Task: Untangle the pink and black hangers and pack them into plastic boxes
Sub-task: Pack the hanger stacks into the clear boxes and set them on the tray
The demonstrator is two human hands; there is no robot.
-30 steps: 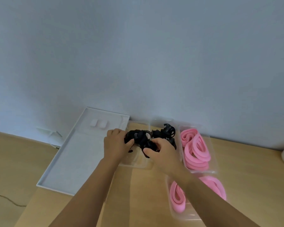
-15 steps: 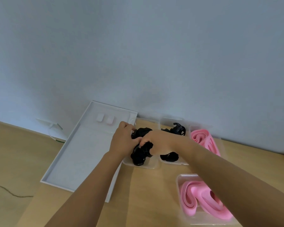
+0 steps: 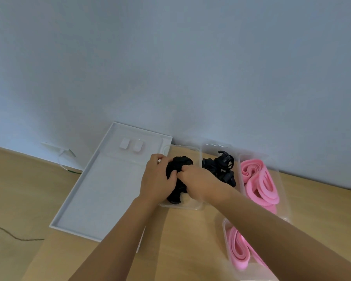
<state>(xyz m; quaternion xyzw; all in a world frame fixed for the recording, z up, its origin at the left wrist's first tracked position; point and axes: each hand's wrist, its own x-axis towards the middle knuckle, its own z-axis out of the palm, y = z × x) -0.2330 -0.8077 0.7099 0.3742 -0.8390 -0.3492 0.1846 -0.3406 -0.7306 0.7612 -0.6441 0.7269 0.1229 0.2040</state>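
A bunch of black hangers (image 3: 178,165) sits inside a clear plastic box (image 3: 187,205) at the middle of the table. My left hand (image 3: 155,179) grips the bunch from the left and my right hand (image 3: 199,182) grips it from the right, both pressing it down into the box. A second clear box (image 3: 204,149) just to the right holds more black hangers (image 3: 221,167). Pink hangers (image 3: 259,183) fill a third box (image 3: 280,179) further right, and another box (image 3: 226,238) near my right forearm holds more pink hangers (image 3: 239,254).
A large white tray lid (image 3: 101,189) lies flat to the left of the boxes, against the grey wall. A thin cable (image 3: 12,235) runs over the wooden table at the far left. A white plug piece (image 3: 57,149) sits by the wall.
Both hands have pushed the black bunch lower into the box and closed tighter over it. The view has shifted slightly, so the boxes sit a little more to the right.
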